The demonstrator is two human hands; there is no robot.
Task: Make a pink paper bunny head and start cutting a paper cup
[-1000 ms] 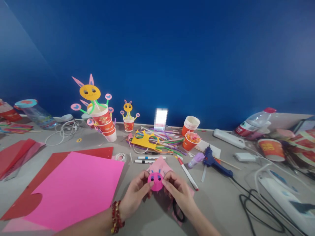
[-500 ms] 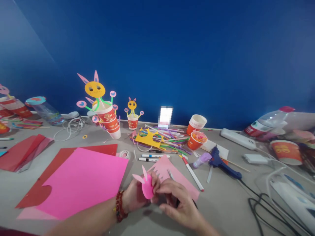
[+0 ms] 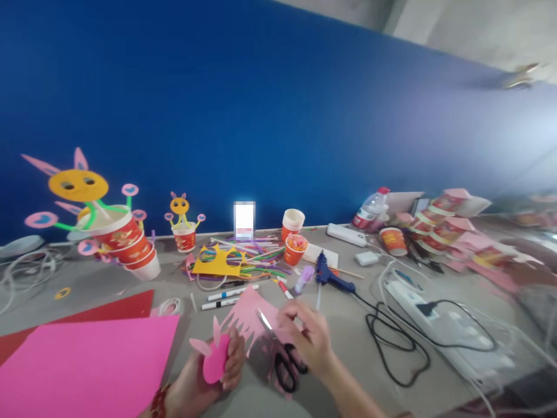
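A bright pink paper oval with two pale pink ears (image 3: 216,359) rests in my left hand (image 3: 202,371), whose fingers curl round its right edge. My right hand (image 3: 307,334) is raised over the table with its fingers bent together; whether anything small is between them is hidden. Just left of and below it lie black-handled scissors (image 3: 285,366), touched by neither hand. Under the scissors' tips is a cut pale pink sheet (image 3: 250,307). Bright pink paper (image 3: 100,360) covers the table's left front, over red paper (image 3: 126,307).
Decorated paper cups (image 3: 130,244) stand at the left. Behind the hands are yellow paper (image 3: 213,262), pipe cleaners, markers (image 3: 221,303) and cups (image 3: 296,249). At the right lie a blue glue gun (image 3: 333,280), black cable (image 3: 378,348) and power strip (image 3: 448,342).
The view has swung to the right. My right hand has moved away from the pink oval and my left hand, uncovering the scissors. My left hand still holds the oval.
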